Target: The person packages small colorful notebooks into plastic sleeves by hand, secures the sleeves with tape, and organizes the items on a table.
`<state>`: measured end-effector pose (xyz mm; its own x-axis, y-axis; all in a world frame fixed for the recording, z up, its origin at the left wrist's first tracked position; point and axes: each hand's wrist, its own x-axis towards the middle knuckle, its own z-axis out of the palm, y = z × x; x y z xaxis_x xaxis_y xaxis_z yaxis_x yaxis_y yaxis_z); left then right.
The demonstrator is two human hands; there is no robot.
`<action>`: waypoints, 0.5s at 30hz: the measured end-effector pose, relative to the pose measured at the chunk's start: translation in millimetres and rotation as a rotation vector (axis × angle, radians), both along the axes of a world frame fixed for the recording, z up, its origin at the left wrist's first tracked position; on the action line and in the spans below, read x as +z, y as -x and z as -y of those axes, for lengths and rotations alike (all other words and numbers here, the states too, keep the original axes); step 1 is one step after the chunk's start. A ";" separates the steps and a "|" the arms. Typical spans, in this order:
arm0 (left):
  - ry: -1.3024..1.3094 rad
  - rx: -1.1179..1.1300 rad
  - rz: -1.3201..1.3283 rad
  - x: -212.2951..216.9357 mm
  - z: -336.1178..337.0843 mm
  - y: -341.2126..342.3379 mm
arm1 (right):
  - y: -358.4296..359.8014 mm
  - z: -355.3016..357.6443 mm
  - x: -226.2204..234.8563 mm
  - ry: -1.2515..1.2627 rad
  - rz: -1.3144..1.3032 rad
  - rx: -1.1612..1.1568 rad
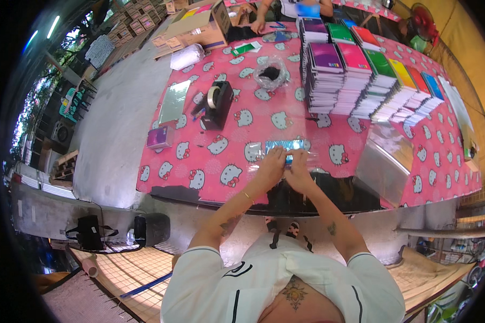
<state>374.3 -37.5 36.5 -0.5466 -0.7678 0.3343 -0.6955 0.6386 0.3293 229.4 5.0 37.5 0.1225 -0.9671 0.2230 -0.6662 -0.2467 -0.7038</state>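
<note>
Item: clear bag point(284, 146) with a blue-printed pack inside, flat on the pink table point(242, 129) at its near edge, centre. Long axis runs left to right, across the person's front. Left hand point(270, 164) sits on the bag's near left part, right hand point(298, 168) on its near right part; both touch it, and neither is clearly the nearer. The bag extends from the fingers toward the far side, with a short end sticking out past each hand. Fingers point(278, 154) of both hands are bent and drawn together at the bag's near middle, seemingly pinching or pressing its film; the exact grip is too small to tell. Nearby: black tape dispenser point(216, 105) to the far left, well apart; pile of clear sleeves point(385, 156) just right of the right hand; rows of coloured notebooks point(361, 81) at far right; small purple box point(160, 137) at left.
</note>
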 end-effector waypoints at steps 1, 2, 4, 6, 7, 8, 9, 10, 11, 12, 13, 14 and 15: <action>0.008 0.015 0.014 -0.8 1.5 -4.8 | -5.2 -3.7 17.4 0.067 -0.092 -0.034; 0.007 0.022 0.029 -4.5 0.5 -6.4 | -5.5 -12.3 44.0 0.310 -0.427 -0.084; 0.051 0.028 0.051 -6.0 1.7 0.0 | 9.8 -0.1 17.6 0.378 -0.626 -0.002; -0.010 -0.003 -0.026 -0.1 2.3 -0.3 | 22.7 6.4 5.6 0.462 -0.794 0.069; -0.046 -0.018 -0.067 1.7 0.2 -1.9 | 24.9 5.3 2.9 0.415 -0.801 0.093; -0.056 -0.024 -0.012 1.4 -2.5 -9.8 | 29.6 6.6 2.1 0.375 -0.812 0.107; -0.045 0.092 0.064 0.6 4.4 -27.4 | 33.2 7.8 0.6 0.331 -0.826 0.116; -0.021 0.287 -0.023 -8.9 19.8 -68.0 | 26.0 5.8 8.7 0.388 -0.736 0.104; 0.001 0.470 -0.129 -18.3 35.5 -107.0 | 20.5 5.5 11.8 0.396 -0.721 0.116; 0.044 0.704 -0.400 -18.1 60.3 -155.5 | 12.2 3.7 14.2 0.407 -0.695 0.137; 0.151 0.714 -0.456 -4.0 87.0 -178.3 | 16.5 3.8 13.2 0.403 -0.692 0.130; 0.135 0.693 -0.494 3.3 103.6 -190.6 | 19.9 4.4 12.0 0.416 -0.664 0.124; 0.120 0.674 -0.531 11.7 119.6 -204.2 | 18.7 3.0 10.6 0.381 -0.665 0.127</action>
<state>578.5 -157.1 48.2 0.2644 -0.8148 0.5159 -0.7113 0.1965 0.6749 210.6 2.0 48.1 0.4517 -0.8079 0.3784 -0.8692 -0.4942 -0.0176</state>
